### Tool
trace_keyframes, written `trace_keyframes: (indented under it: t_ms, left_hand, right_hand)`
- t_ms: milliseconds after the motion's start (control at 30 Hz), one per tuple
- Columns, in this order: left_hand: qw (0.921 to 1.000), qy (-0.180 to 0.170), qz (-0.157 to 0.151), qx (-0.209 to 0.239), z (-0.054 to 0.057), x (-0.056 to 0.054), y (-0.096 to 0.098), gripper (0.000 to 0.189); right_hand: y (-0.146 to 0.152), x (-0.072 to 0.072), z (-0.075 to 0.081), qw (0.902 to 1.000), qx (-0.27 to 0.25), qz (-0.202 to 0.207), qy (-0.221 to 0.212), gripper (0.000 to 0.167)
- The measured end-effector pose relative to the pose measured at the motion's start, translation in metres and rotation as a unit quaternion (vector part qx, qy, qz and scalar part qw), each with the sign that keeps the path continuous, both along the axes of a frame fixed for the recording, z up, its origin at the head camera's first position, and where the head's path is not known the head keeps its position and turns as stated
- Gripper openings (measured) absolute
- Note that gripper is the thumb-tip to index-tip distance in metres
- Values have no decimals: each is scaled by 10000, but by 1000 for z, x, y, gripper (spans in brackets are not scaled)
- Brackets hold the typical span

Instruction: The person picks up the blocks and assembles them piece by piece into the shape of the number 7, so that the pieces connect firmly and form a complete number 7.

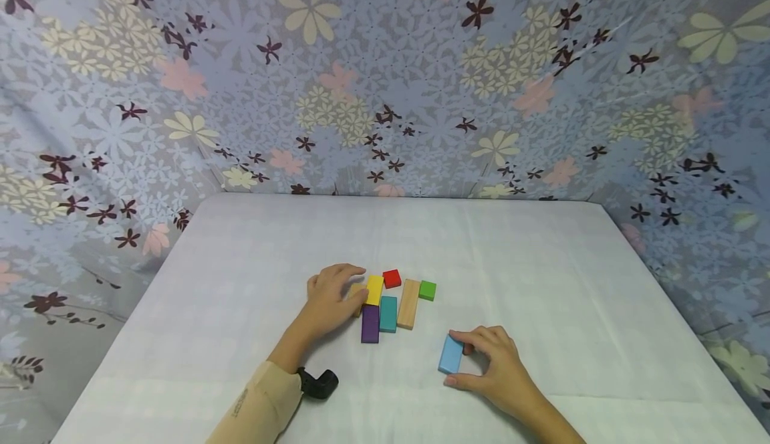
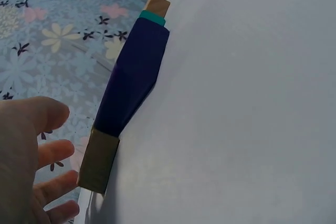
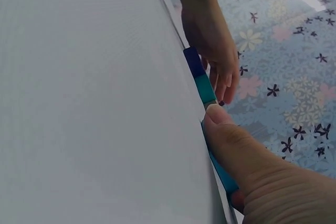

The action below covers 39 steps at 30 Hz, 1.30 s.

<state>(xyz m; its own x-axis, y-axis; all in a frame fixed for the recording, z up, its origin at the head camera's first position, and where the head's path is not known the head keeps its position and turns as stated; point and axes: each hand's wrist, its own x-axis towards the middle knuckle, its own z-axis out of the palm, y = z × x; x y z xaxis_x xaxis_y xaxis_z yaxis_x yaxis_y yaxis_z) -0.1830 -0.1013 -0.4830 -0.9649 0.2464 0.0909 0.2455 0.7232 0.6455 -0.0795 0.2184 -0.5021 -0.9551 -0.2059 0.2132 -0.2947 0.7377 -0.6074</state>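
Observation:
In the head view my right hand holds a light blue block between index finger and thumb, at its two ends. The right wrist view shows the thumb in front of this blue block. My left hand is beside a group of blocks, fingers bent and spread, thumb tip at the edge of a yellow block. A plain wooden block is partly hidden under that hand. Below the yellow block lies a purple block, with a teal block along its right side.
A long wooden block lies right of the teal one, with a green block against its upper right side. A red block lies behind. The white-covered table meets a flowered cloth. A black strap device is on the left wrist.

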Motion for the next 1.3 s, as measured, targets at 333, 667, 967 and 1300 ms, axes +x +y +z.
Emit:
trace_keyframes:
  t_ms: [333,667,967,1300]
  left_hand:
    - [9997,-259,-28,21,-2,-5,7,48]
    - [9997,-231,-24,72,-1,-3,7,46]
    - [9998,-166,-10,67,-2,-3,8,42]
    - [10000,-77,-9,-14,-5,-3,8,43]
  right_hand:
    - [0,1,2,9999,19,-52,-161,67]
    - [0,0,2,9997,57,-65,-213,68]
    - [0,-1,2,9999,77,-38,-109,68]
    - [1,-1,3,10000,9,-15,-95,67]
